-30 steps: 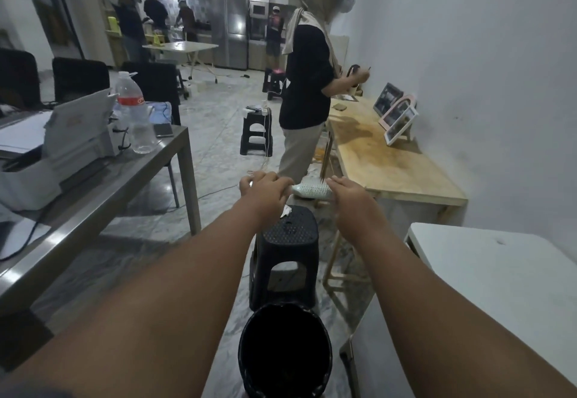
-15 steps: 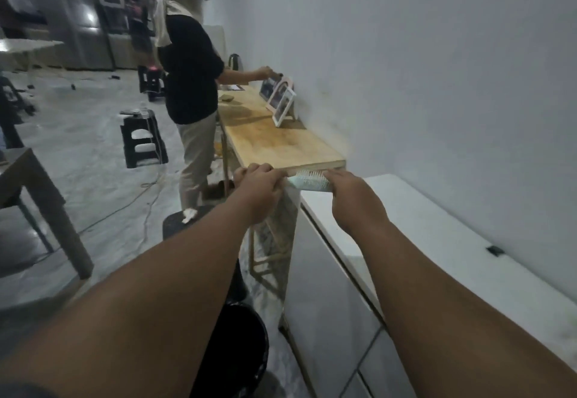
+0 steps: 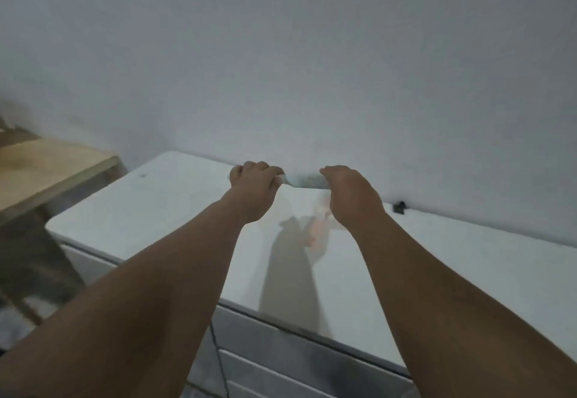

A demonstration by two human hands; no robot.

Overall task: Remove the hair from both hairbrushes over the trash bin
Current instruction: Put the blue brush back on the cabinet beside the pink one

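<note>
I'm gripping the pale hairbrush (image 3: pixel 307 181) at both ends, left hand (image 3: pixel 254 185) and right hand (image 3: pixel 349 194) curled round it, holding it above the white counter (image 3: pixel 156 204). No bin is showing, so I'm judging the next move is carrying the brush over one before any hair is pulled.

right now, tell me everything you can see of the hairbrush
The hairbrush looks like pale, whitish-green plastic, with rows of short bristles showing on its exposed middle. It is held roughly level above the white counter, near the wall. The left hand grips one end and the right hand the other, hiding both ends. The picture is blurred, so any hair on it cannot be made out.
</note>
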